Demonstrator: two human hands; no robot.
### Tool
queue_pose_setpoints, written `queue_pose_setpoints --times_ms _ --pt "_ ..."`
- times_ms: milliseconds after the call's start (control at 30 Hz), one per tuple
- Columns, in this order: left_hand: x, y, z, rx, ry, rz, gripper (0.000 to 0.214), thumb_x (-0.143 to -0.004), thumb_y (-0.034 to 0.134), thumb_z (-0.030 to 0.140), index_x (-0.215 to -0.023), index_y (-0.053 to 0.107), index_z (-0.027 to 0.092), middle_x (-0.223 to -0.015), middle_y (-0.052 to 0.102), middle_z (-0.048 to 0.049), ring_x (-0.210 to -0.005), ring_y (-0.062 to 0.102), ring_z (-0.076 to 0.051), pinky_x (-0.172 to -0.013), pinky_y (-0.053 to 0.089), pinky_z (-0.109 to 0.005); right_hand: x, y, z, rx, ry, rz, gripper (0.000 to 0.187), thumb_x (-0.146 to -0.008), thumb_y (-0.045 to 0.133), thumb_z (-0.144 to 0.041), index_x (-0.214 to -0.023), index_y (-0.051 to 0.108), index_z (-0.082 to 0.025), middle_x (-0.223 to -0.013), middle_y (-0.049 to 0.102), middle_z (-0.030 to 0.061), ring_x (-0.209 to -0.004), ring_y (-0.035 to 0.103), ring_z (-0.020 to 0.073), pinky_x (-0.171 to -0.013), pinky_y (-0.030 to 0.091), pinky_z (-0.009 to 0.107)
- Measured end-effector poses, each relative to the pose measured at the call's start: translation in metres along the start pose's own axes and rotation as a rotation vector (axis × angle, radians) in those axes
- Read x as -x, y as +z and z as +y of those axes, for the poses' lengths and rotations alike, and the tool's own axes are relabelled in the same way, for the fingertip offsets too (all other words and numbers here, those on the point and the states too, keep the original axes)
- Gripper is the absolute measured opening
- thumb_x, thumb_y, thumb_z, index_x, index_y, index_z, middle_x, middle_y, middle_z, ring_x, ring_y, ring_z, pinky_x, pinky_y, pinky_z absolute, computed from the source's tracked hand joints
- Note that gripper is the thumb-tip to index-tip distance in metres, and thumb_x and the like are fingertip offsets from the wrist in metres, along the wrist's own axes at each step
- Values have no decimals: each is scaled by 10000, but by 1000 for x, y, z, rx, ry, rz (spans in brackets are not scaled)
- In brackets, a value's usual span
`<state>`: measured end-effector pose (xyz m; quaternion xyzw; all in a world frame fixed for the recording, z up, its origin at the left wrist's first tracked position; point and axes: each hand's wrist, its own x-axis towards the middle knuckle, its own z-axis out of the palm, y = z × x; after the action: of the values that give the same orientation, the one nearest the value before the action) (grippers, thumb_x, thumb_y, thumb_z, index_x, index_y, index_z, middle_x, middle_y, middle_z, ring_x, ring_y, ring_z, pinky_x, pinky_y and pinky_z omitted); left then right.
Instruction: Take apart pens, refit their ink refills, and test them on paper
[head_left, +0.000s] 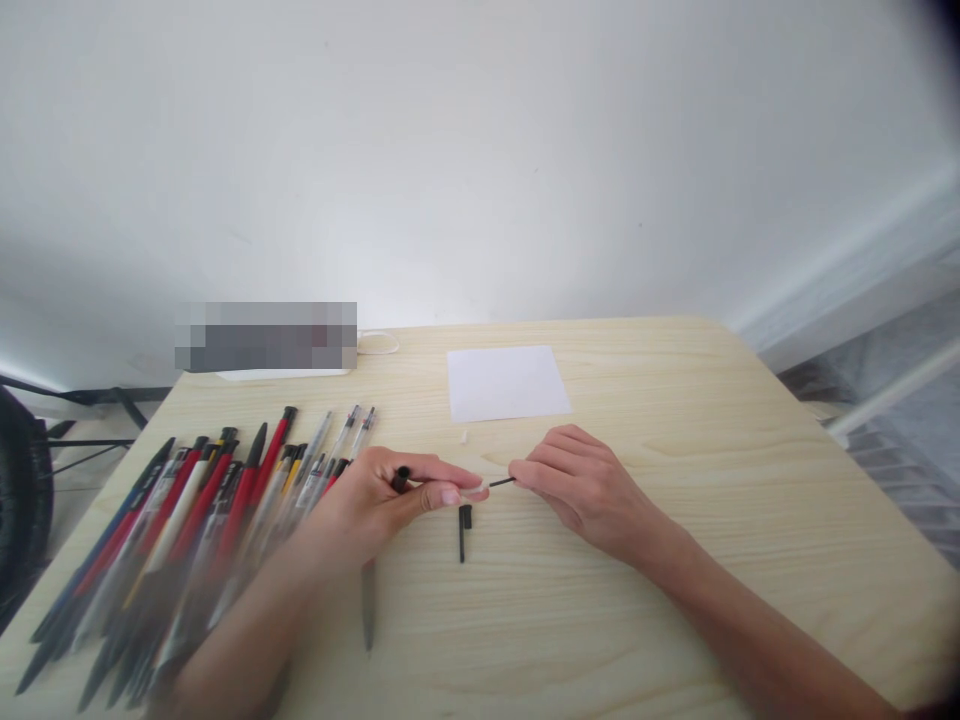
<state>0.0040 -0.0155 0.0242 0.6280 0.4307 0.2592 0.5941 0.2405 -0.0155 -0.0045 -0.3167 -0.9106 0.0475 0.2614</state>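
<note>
White wall point(480, 150) behind, pale wood tabletop point(675, 580) in front, and both hands meet right at the middle. The left hand point(375, 500) has its fingers point(442, 492) pinched shut around a clear barrel point(477, 488), its black end poking out past the knuckles. The right hand point(581, 485) comes in from 3 o'clock, fingertips closed on a thin black refill point(502, 482) that bridges the small gap between the two hands and meets the barrel's mouth.

Judging by how slim that refill is, the thing to get right is alignment: barrel and refill in one straight line, the right-hand grip close to the barrel mouth so the rod does not bow, the left hand steady and level.

At 6 o'clock, just below the barrel, a black cap point(463, 528) lies loose on the wood, close enough to get nudged by a wrist. At 9 o'clock a fanned row of pens point(187, 510), red, black, yellow and clear, crowds the left forearm, and one grey pen point(368, 605) lies partly under that arm. At 12 o'clock sits a white paper point(506, 382), well apart from the hands
</note>
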Motion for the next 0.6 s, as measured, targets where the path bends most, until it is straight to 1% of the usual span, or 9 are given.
queue_pose_setpoints --times_ms 167,233,333,400,500,600 --pt "1 1 -1 -19 -23 -23 164 -782 630 261 -906 722 207 -860 733 -19 -818 674 -162 -750 528 -219 0 0 0 -4 6 0 171 -892 424 -129 -870 591 -161 -649 565 8 -643 467 122 -681 368 270" --pt "0 1 -1 -28 -28 27 163 -777 632 280 -892 724 209 -867 734 -16 -833 673 -167 -764 525 -224 -1 1 -1 -12 14 -5 173 -895 424 -139 -868 594 -162 -645 565 8 -636 473 120 -681 370 269" --pt "-1 -1 0 -44 -47 145 184 -758 645 327 -885 718 215 -896 730 -12 -882 665 -183 -799 518 -243 -3 3 -3 -40 36 -8 181 -904 420 -165 -866 596 -160 -647 571 9 -633 490 116 -692 377 269" --pt "-1 -3 0 -42 -72 175 238 -738 660 351 -921 704 206 -900 729 -22 -897 661 -198 -801 520 -261 -4 3 -3 -61 52 -8 191 -911 409 -179 -874 595 -158 -663 583 13 -638 506 115 -706 384 271" --pt "-2 -4 -1 -48 -56 163 318 -721 669 358 -983 679 177 -886 730 -51 -820 672 -204 -707 535 -268 -4 3 -1 -83 65 -1 195 -918 396 -196 -893 587 -161 -684 600 11 -644 521 114 -719 391 274" --pt "-2 -2 -3 -149 35 152 324 -709 682 346 -976 671 164 -805 733 -49 -604 630 -146 -536 494 -227 -3 2 2 -86 82 12 172 -915 410 -197 -905 579 -163 -703 611 12 -652 523 115 -717 396 271"
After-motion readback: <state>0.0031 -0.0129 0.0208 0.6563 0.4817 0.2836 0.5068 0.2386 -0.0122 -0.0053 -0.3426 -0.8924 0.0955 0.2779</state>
